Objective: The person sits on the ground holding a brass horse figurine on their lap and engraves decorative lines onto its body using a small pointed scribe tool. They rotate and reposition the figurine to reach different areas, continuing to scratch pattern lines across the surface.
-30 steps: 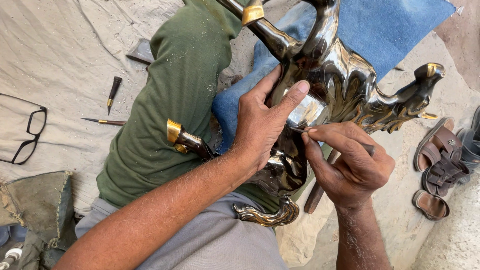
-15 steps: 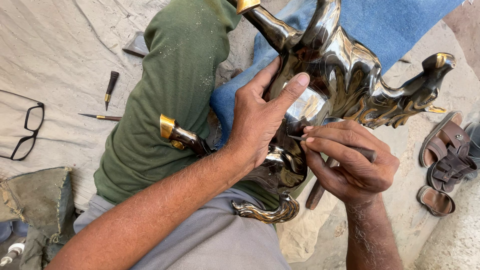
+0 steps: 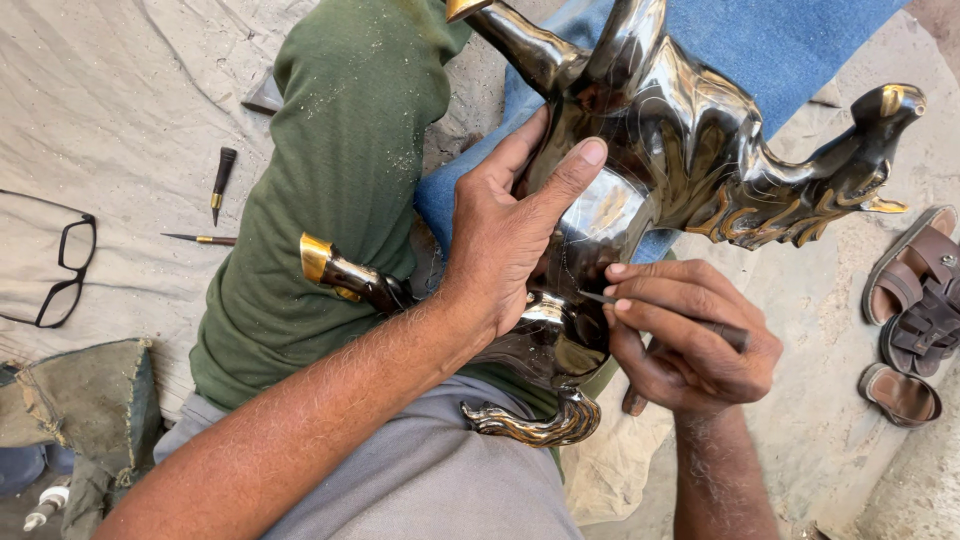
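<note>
The dark shiny metal horse (image 3: 680, 160) lies across my lap, on top of a green cloth (image 3: 340, 170) and a blue cloth (image 3: 800, 40). It has gold bits on its hooves and mane. Its head points to the right and its legs stick out to the left and to the far side.

My left hand (image 3: 510, 230) lies flat and open on the horse's body, with my thumb pressed on the shiny side. It holds the horse steady but does not wrap around anything.

My right hand (image 3: 690, 340) is closed tight around a thin metal tool (image 3: 600, 298). The tip of the tool touches the horse just below my left thumb.

On the left, on the pale sheet (image 3: 110, 110) that covers the floor, lie two more small tools (image 3: 221, 180), one with a dark handle and one thin and pointed. Farther left is a pair of black glasses (image 3: 60, 270). Near the left corner sits a grey-green bag (image 3: 95, 400).

On the right, on the sandy floor, are brown sandals (image 3: 915, 310).
</note>
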Demonstrator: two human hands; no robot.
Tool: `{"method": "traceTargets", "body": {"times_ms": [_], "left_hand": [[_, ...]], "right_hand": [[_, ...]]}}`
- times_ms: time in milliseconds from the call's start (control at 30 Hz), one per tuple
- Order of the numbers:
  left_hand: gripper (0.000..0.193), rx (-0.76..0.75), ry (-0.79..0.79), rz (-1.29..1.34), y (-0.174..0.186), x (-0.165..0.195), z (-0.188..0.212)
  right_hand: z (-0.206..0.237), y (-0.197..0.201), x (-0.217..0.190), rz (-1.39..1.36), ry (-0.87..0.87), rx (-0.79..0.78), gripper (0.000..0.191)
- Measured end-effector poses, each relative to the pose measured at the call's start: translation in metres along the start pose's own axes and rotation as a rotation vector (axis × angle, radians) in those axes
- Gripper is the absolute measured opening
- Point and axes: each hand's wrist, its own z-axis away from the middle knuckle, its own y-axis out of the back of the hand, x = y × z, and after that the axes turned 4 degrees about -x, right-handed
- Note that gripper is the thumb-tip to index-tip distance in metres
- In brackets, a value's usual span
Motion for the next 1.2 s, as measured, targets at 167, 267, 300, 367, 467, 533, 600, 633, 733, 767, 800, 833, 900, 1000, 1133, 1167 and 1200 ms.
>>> {"method": "traceTargets", "body": {"times_ms": [167,267,300,367,467,533,600,633,733,767,800,833,900,1000,1133,1167,1200], "left_hand": [[0.057,0.021,0.032,0.045,-0.005,0.004,-0.002],[0.064,0.091,0.119,-0.007,-0.007,0.008,-0.002],[0.065,0.088,0.122,-0.03,-0.007,0.009,-0.001],[0.067,0.083,0.128,-0.075,-0.007,0.011,0.0],[0.067,0.097,0.154,-0.133,-0.007,0.011,-0.001],[0.067,0.117,0.154,-0.165,-0.009,0.009,-0.003],[0.065,0.118,0.125,-0.149,-0.009,0.008,-0.004],[0.064,0.101,0.097,-0.122,-0.009,0.007,-0.004],[0.062,0.08,0.074,-0.081,-0.008,0.008,-0.004],[0.061,0.073,0.077,-0.076,-0.008,0.008,-0.004],[0.061,0.074,0.06,-0.085,-0.008,0.008,-0.004],[0.062,0.076,0.043,-0.095,-0.008,0.008,-0.004],[0.063,0.086,0.028,-0.106,-0.008,0.008,-0.004],[0.066,0.102,0.031,-0.129,-0.008,0.008,-0.005],[0.067,0.109,0.031,-0.173,-0.008,0.008,-0.005],[0.067,0.112,0.032,-0.179,-0.008,0.008,-0.005],[0.067,0.112,0.034,-0.172,-0.008,0.009,-0.004]], "right_hand": [[0.02,-0.017,-0.006,-0.013,-0.084,0.187,0.021],[0.028,-0.034,-0.009,-0.193,-0.256,0.491,0.018],[0.029,-0.038,-0.008,-0.283,-0.299,0.614,0.017],[0.026,-0.042,-0.007,-0.372,-0.388,0.746,0.016],[0.013,-0.043,-0.01,-0.3,-0.52,0.729,0.015],[0.0,-0.044,-0.015,-0.165,-0.599,0.645,0.016],[-0.013,-0.046,-0.02,-0.095,-0.616,0.607,0.016],[-0.019,-0.046,-0.022,-0.059,-0.624,0.588,0.016],[-0.034,-0.047,-0.026,0.055,-0.599,0.51,0.015],[-0.038,-0.047,-0.027,0.076,-0.585,0.494,0.015],[-0.041,-0.046,-0.028,0.095,-0.571,0.477,0.015],[-0.043,-0.046,-0.029,0.114,-0.558,0.458,0.015],[-0.046,-0.045,-0.031,0.249,-0.579,0.413,0.014],[-0.049,-0.048,-0.032,0.294,-0.556,0.401,0.014],[-0.048,-0.052,-0.031,0.218,-0.541,0.464,0.014],[-0.048,-0.052,-0.031,0.235,-0.542,0.451,0.014],[-0.047,-0.052,-0.031,0.251,-0.544,0.439,0.014]]}}
